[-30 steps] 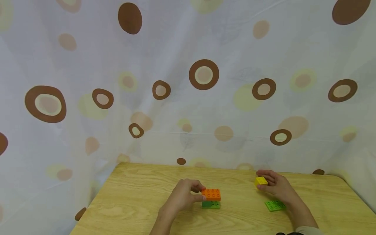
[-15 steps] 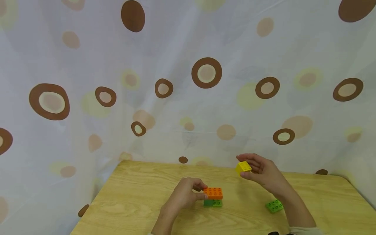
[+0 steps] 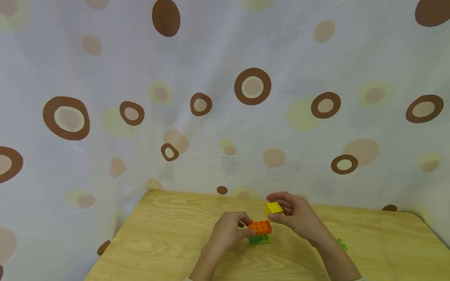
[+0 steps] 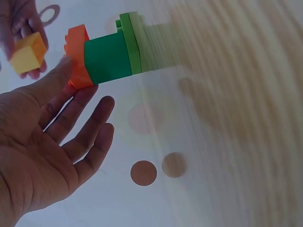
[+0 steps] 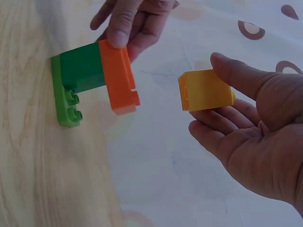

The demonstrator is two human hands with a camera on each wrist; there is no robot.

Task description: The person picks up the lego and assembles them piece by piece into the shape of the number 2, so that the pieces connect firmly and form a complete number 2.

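Observation:
My left hand (image 3: 227, 231) pinches the orange brick (image 3: 260, 227) between thumb and fingers. That brick caps a small stack: below it sits a dark green brick (image 4: 108, 57), and a light green studded plate (image 5: 64, 97) forms the base on the table. In the right wrist view the orange brick and the plate both stick out past the green brick on the same side. My right hand (image 3: 299, 217) holds a yellow brick (image 5: 208, 89) by thumb and fingertips, studs up, in the air just above and behind the orange one. A visible gap separates the two bricks.
Another light green plate (image 3: 342, 244) lies to the right on the wooden table (image 3: 158, 242), partly hidden behind my right forearm. A white curtain (image 3: 211, 50) with brown and beige circles hangs behind the table.
My right hand has carried the yellow brick from the right side leftward to the stack, rising and then lowering. My left hand keeps its pinch on the orange brick, which now looks slightly tilted.

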